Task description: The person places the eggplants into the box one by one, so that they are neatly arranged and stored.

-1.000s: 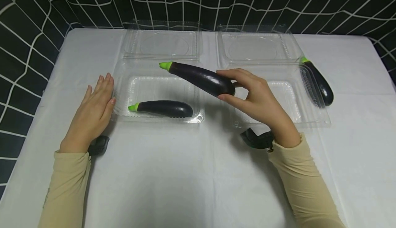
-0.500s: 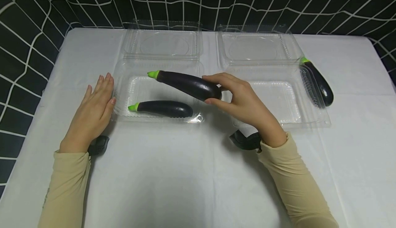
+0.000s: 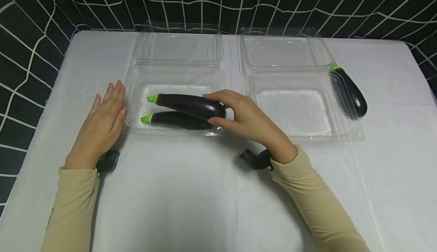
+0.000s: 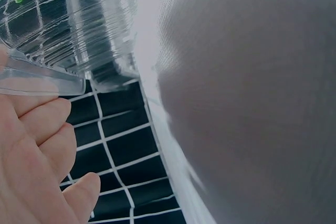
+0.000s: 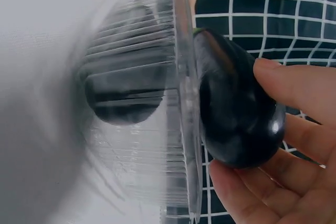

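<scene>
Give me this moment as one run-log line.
right hand: holds eggplant above left container; left hand: straight-fingered, at that container's left edge; second eggplant: inside left container; third eggplant: at right edge of right container

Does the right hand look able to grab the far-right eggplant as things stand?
Probably not: the right hand grips another eggplant above the left container. The far-right eggplant does look uncovered along its outer side.

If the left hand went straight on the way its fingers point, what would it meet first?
Most likely the left clear container, at its left rim: the left hand lies close beside that edge, angled slightly toward it. Whether they touch is hard to tell.
</scene>
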Demonstrator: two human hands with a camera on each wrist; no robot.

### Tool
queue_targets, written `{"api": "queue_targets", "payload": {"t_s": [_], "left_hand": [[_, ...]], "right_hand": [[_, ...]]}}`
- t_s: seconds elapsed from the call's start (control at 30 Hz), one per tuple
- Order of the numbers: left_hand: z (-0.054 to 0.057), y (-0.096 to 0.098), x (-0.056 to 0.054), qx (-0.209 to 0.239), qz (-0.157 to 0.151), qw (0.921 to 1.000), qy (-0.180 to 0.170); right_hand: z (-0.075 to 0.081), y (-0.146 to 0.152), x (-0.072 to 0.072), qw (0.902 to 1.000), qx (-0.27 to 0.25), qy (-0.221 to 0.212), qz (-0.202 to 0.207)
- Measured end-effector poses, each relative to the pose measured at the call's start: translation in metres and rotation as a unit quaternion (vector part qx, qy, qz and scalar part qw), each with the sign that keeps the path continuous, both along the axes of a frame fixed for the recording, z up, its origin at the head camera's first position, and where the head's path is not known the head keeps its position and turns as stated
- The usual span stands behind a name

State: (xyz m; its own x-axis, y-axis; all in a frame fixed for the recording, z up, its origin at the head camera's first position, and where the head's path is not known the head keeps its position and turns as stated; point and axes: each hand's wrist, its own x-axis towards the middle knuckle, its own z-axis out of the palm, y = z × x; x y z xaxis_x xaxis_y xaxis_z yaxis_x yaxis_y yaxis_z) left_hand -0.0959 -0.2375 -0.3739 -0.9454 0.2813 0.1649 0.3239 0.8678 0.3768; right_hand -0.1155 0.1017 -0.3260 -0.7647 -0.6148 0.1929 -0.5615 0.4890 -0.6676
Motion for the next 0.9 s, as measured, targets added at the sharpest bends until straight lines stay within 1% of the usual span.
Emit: {"api": "queue_targets", "payload": {"t_s": [0.33, 0.6, 0.9], "left_hand": [[0.0003, 0.0000, 0.0004, 0.002, 0.001, 1.0000, -0.001], [0.0001, -0.0001, -0.0004, 0.002, 0.003, 1.0000, 0.003], [-0.0009, -0.0011, 0.0004, 0.007, -0.002, 1.0000, 0.001]], "right_hand": [[-0.0015, -0.0060, 0.0005, 0.9996, 0.024, 0.005, -0.013], [-0.0034, -0.0080, -0.0012, 0.9996, 0.021, 0.011, -0.016], [-0.0073, -0.0084, -0.0008, 0.9995, 0.012, 0.021, -0.019]]}}
